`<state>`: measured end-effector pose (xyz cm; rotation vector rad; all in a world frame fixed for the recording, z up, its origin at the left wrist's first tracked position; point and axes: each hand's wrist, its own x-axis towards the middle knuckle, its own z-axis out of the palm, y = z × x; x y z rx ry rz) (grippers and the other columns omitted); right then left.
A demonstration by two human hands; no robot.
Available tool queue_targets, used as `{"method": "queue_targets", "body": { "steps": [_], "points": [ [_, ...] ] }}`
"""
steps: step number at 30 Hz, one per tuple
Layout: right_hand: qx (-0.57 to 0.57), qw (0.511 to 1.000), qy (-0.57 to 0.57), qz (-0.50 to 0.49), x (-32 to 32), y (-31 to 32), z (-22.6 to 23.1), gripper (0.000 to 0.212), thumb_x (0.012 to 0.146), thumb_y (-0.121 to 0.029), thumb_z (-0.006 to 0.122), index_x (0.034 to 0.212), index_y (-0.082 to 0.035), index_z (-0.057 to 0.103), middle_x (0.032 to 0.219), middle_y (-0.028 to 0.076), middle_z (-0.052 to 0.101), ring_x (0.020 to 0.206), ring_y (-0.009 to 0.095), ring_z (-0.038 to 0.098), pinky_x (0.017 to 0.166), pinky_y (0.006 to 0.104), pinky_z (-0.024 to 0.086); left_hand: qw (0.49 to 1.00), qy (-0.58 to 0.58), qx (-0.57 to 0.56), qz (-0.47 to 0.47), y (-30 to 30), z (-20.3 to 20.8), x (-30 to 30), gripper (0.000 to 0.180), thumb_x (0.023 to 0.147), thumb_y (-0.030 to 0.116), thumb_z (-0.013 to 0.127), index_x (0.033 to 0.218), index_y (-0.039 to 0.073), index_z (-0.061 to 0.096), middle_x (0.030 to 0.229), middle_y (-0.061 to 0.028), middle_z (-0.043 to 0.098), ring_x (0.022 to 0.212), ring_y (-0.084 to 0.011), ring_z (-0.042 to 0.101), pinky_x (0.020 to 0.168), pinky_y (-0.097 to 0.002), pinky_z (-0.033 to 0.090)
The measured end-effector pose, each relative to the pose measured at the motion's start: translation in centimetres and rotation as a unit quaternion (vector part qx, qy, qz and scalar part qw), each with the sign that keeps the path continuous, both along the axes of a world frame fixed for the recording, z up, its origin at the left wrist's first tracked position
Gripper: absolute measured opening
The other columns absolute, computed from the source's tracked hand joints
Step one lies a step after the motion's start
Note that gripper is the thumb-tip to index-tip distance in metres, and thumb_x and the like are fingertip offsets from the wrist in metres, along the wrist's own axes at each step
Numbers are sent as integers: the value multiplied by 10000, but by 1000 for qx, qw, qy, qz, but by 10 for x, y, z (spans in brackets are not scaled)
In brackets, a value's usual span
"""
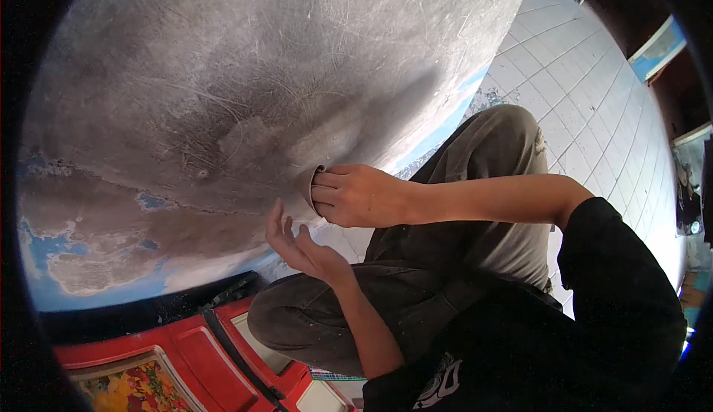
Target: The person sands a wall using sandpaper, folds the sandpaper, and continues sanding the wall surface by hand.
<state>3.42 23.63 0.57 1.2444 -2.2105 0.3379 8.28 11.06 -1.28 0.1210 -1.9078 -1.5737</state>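
Head view: I'm seeing right hand (356, 195) pressing small folded tan pad, possibly sandpaper (310, 187), against large grey scuffed panel (245, 78), fingers curling closed around pad. Left hand (301, 245) hovering just below, palm up, fingers loosely open, holding nothing. Knees in grey trousers (475, 159) sitting beside panel. Red frame (193, 345) lying lower left on white tiled floor (594, 93).

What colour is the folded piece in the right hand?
Greyish tan, seen in the head view: the folded piece in the right hand.
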Motion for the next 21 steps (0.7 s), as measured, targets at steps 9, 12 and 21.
{"method": "queue_targets", "body": {
  "steps": [9, 12, 21],
  "points": [
    [-200, 896, -395, 41, -1, 9, 19, 257, 834, -222, 603, 748, 16, 644, 656, 151, 605, 627, 312, 607, 598, 368, 495, 978, -91, -153, -111, -3, -19, -4, 353, 880, 55, 514, 1229, 1, 509, 1091, -155, 594, 948, -270, 595, 791, -322, 464],
    [-178, 869, -459, 47, -5, 16, 18, 342, 850, -245, 586, 689, 52, 634, 582, 192, 585, 574, 364, 595, 578, 411, 483, 976, -77, -156, -129, -2, -19, -2, 283, 903, 60, 473, 1166, -19, 541, 1002, -162, 617, 859, -258, 617, 725, -328, 475],
    [-133, 898, -415, 64, -7, 40, 4, 360, 874, -282, 580, 702, 29, 637, 625, 182, 580, 584, 359, 563, 545, 419, 436, 946, -133, -165, -245, -2, -26, -5, 296, 875, 5, 498, 1165, 2, 553, 1011, -150, 618, 872, -250, 605, 718, -321, 463]
  ]
}}
